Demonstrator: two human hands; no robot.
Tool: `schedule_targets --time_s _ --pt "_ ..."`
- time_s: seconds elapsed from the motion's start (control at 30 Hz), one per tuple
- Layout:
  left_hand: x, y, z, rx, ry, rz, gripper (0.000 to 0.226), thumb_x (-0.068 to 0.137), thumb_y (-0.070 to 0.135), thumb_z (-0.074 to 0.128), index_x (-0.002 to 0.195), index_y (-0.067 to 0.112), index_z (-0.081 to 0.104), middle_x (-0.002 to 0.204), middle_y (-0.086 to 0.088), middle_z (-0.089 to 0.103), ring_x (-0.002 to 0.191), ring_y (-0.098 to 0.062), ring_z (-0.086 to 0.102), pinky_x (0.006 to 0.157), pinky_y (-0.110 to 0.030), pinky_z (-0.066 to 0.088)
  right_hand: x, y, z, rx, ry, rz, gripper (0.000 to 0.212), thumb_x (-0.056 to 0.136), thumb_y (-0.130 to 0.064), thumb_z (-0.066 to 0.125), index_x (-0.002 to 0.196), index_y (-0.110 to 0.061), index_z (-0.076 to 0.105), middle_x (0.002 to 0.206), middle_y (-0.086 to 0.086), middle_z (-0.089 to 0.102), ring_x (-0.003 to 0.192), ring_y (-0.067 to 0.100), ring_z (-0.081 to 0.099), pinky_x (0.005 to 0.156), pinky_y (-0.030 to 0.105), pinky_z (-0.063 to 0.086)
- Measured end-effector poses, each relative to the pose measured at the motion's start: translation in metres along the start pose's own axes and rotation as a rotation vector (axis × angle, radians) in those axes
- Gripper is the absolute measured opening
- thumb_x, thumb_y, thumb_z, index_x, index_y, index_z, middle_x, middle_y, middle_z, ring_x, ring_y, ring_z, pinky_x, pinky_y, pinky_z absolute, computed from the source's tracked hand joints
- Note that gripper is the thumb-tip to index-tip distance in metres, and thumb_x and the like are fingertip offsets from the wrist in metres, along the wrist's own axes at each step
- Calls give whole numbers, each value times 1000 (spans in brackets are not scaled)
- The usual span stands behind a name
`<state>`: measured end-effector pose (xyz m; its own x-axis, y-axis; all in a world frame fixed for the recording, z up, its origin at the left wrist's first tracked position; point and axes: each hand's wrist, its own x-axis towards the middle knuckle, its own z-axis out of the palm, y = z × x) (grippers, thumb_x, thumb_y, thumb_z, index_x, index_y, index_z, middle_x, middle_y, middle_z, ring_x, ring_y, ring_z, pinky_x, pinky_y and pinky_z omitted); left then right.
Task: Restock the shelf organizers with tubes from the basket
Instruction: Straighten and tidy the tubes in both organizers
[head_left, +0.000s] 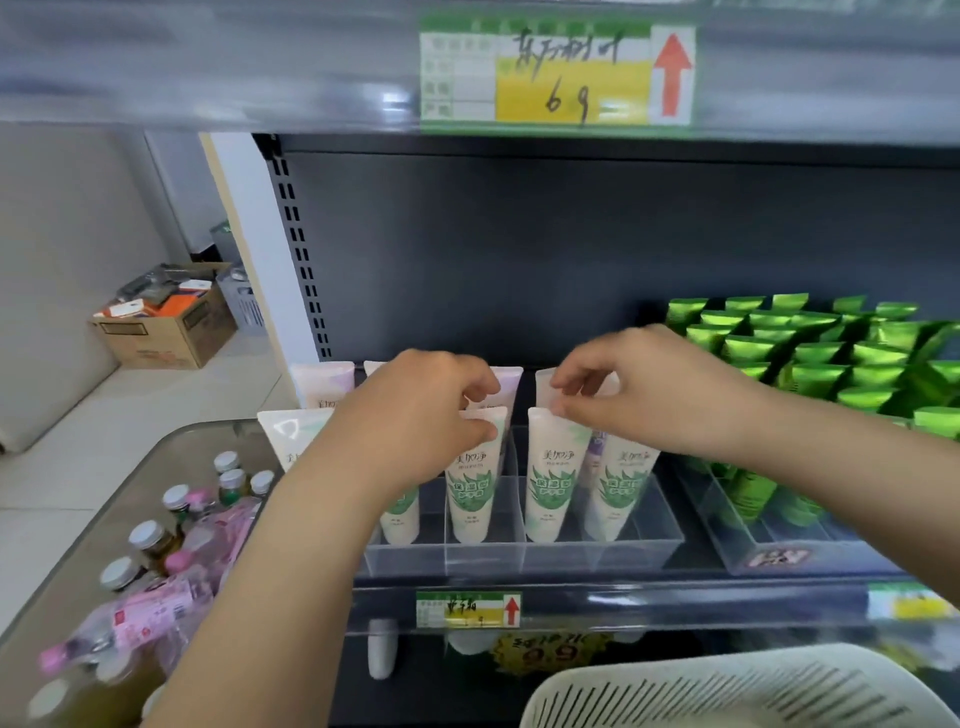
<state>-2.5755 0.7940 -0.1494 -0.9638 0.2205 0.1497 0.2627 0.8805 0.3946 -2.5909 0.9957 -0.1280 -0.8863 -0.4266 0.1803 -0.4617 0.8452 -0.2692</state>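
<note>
Nearest us, the basket (727, 691) shows only its rim and slotted wall (its inside is out of view, so we cannot say whether any tubes are in it). Our left hand (415, 415) has its fingers (485, 430) curled, thumb and forefinger pinching the crimped top of a tube (474, 488) that stands cap-down in the organizer (519, 558). Our right hand (654, 395) pinches likewise at a tube top just beside. We cannot tell whether it has the front tube (555, 483) or the one close behind.

We judge the job well along. Four green-leaf tubes stand side by side across the organizer, another shows past our left wrist, and lilac tubes (322, 382) stand behind. The clear cells in front look unfilled, so there seems room for more.

Each green-leaf tube reads 美加净 above a leaf panel (the smaller print is too fine to read). On the shelf edge below, the tag (467, 609) has a red up-arrow and handwriting we cannot make out. A yellow sticker (550, 654) beneath it reads 9.9. The upper tag (556, 73) carries blurred handwriting, "6 9" and another red arrow. Green packs (831, 353) fill the tray to the right. Bottles (148, 535) and pink packs (156, 613) lie on the counter (208, 441) at left.
</note>
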Motion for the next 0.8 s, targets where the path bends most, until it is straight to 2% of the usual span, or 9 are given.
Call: schedule_targets --time_s 0.1,0.2,0.37,0.47,0.6,0.8 --pt "2 0 3 41 -32 -23 32 76 33 71 107 38 63 107 17 65 101 -9 60 87 -35 52 -3 2 9 -25 -56 10 22 79 -41 67 97 -29 70 92 -13 69 89 8 61 82 30 50" --pt "4 -1 7 107 -50 -26 31 76 30 70 106 38 64 106 13 64 96 -14 57 82 -34 51 -3 5 17 -49 -78 8 17 79 -36 66 93 -28 71 89 -8 69 85 14 60 78 35 51" --pt "8 -4 13 170 -50 1 26 80 23 66 103 33 65 86 11 53 81 -16 50 67 -29 45 -3 9 24 -19 -62 14 9 80 -30 65 86 -25 70 83 -5 67 77 14 58 73 36 51" --pt "9 -5 14 174 -32 9 27 80 21 66 105 33 65 90 7 56 82 -18 51 69 -31 47 -1 10 26 11 -43 11 9 80 -29 66 84 -22 70 78 -4 66 73 14 58 69 36 51" --pt "9 -6 13 166 -15 12 25 81 20 65 103 32 66 86 7 53 81 -20 50 65 -28 41 0 11 29 23 -28 3 12 81 -29 66 81 -18 69 74 -1 66 69 16 59 66 35 51" --pt "8 -3 12 188 -6 4 22 83 19 64 102 29 66 89 3 57 83 -23 53 68 -32 47 2 12 33 79 -9 20 7 80 -27 67 84 -23 71 73 -5 68 66 12 62 64 33 52"
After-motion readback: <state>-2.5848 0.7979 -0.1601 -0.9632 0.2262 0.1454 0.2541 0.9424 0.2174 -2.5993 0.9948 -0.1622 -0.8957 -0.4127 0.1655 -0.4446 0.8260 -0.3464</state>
